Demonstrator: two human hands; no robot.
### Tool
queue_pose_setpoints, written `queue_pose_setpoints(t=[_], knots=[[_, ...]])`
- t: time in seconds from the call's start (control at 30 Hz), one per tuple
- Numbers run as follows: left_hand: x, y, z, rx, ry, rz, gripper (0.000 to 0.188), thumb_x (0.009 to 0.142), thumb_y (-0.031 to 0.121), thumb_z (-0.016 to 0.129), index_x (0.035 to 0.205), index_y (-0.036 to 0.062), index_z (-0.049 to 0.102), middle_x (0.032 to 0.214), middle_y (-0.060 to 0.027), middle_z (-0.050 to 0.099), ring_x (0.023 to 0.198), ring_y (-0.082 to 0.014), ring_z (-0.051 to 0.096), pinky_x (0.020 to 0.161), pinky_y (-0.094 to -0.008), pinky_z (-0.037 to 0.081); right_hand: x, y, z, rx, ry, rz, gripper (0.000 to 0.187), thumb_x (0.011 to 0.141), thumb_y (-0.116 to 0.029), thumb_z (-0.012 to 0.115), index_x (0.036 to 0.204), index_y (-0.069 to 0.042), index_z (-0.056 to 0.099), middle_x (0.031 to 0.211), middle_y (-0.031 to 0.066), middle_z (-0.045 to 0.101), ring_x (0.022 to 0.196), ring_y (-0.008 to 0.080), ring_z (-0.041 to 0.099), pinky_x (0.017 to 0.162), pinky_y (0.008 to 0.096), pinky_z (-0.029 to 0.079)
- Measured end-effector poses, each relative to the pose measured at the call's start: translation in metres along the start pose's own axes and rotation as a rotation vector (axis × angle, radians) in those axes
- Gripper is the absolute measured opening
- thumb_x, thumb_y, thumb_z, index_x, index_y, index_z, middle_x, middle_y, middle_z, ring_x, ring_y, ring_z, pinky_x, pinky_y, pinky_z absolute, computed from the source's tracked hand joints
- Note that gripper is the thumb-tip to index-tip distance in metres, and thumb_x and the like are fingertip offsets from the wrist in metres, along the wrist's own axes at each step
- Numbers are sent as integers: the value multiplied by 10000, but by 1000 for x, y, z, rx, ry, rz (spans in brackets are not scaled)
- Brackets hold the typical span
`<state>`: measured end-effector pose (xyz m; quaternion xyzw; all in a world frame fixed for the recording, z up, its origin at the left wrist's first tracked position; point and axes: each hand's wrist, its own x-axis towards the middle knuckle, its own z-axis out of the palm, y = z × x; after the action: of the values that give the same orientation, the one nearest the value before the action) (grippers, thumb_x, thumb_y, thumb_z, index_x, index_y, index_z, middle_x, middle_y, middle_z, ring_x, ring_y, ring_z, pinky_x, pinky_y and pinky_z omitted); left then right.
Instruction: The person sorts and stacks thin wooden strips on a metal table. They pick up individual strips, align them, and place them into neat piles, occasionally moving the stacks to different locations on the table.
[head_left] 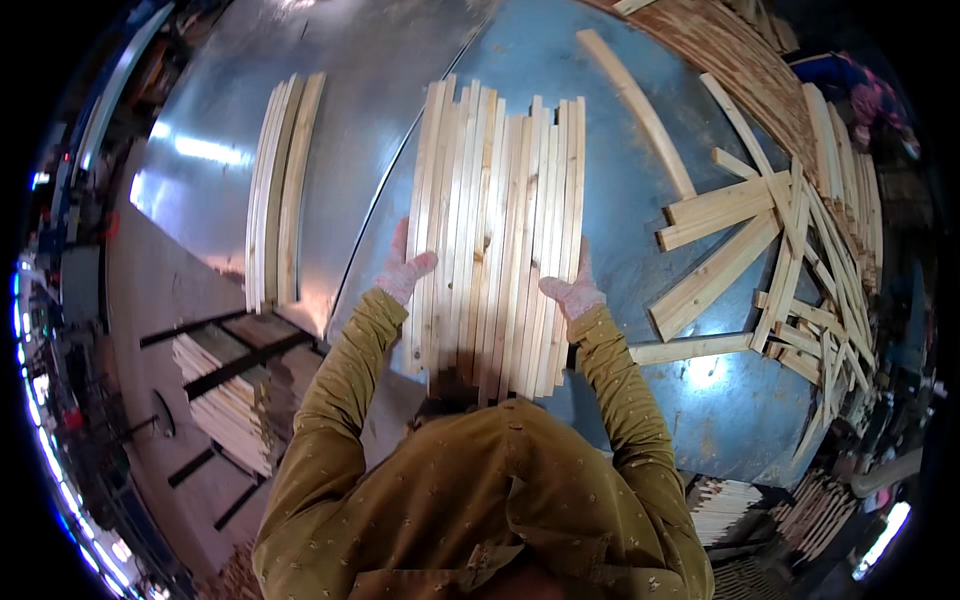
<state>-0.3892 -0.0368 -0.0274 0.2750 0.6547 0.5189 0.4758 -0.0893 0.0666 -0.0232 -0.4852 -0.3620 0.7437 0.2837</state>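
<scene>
A wide bundle of pale wooden strips [485, 230] lies lengthwise in front of me, its far ends uneven and its near ends close to my body. My left hand [403, 268] presses against the bundle's left side, thumb on top. On the opposite side, my right hand [575, 290] grips the edge in the same way, its thumb over the outer strips. Both hands look gloved, and the fingers under the sides are mostly hidden. A smaller group of strips [283, 195] lies to the left, apart from both hands.
Loose boards [715, 270] lie crisscrossed on the metal table [520, 50] at right, with a long strip [640, 110] beyond. Stacked wood [225, 400] sits on a dark rack at lower left. More stacks [725, 510] stand lower right. Another person [865, 95] is at the far right.
</scene>
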Motion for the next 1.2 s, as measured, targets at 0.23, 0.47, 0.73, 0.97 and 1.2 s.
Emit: queue_pose_setpoints(t=[0.23, 0.47, 0.73, 0.97, 1.2], knots=[[-19, 20, -58, 923, 13, -50, 628, 953, 524, 495, 1391, 74, 511, 1420, -191, 490, 1322, -372, 450, 1120, -406, 344, -27, -8, 45, -212, 186, 17, 1030, 781, 24, 768, 1583, -153, 147, 1404, 130, 522, 1238, 239, 518, 1055, 320, 407], [4, 121, -187, 1389, 680, -613, 1239, 697, 672, 734, 1580, 141, 46, 1615, -220, 138, 1467, -356, 259, 1179, -436, 251, -8, 12, 60, -85, 147, 54, 1004, 831, 94, 656, 1586, -284, 114, 1509, 92, 401, 1328, 230, 428, 1159, 374, 288], [19, 90, -239, 1309, 326, -525, 1104, 773, 493, 754, 1572, 140, 79, 1576, -225, 221, 1405, -401, 344, 1113, -484, 360, 22, 16, 144, 194, 173, 72, 898, 850, 192, 526, 1574, -227, 200, 1480, 113, 432, 1248, 229, 506, 1093, 305, 372], [42, 60, -324, 1195, 99, -178, 888, 840, 378, 606, 1554, 105, 154, 1501, -252, 347, 1268, -440, 485, 1049, -488, 426, 54, 35, 317, 66, 169, -5, 955, 873, 50, 606, 1588, -261, 55, 1545, 167, 309, 1367, 317, 398, 1194, 403, 241], [74, 44, -454, 1137, 243, 231, 773, 910, 491, 555, 1507, 77, 291, 1412, -224, 460, 1194, -415, 530, 1001, -457, 457, 105, 95, 401, 330, 194, 170, 688, 969, -42, 551, 1544, -228, 223, 1536, 1, 282, 1337, 210, 361, 1175, 616, 179]])
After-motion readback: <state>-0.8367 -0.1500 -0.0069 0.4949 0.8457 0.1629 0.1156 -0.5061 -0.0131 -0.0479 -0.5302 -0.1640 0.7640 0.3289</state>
